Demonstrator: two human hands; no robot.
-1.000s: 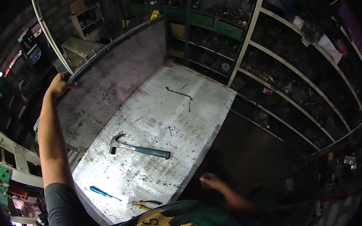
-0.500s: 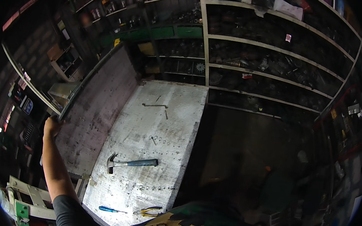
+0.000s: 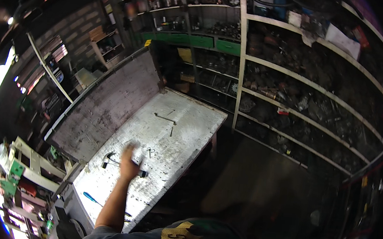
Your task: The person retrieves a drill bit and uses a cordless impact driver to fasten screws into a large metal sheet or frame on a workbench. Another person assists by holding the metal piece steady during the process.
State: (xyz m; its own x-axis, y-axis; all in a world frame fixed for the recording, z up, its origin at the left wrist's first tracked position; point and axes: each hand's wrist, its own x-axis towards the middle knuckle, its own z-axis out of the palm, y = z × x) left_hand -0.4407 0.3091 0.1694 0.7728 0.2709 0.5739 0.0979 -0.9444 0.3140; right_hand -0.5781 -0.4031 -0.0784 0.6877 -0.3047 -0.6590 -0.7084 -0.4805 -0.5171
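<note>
My left hand is over the white worktop, above a claw hammer. It covers the middle of the hammer; the head shows on its left and the dark handle end on its right. The fingers are blurred but look stretched out, with the thumb apart; whether they touch the hammer I cannot tell. A blue-handled screwdriver lies left of my forearm, which hides most of the pliers. Farther back lies a wrench with a bolt near it. My right hand is out of view.
A raised panel stands along the worktop's left side. Shelves full of metal parts line the back and right. Green drawers are at the back. A pale metal frame stands at the left. Dark floor lies right of the worktop.
My left hand has left the top edge of the raised panel and moved right and down over the hammer. The whole view has turned, so the worktop appears tilted and farther left.
</note>
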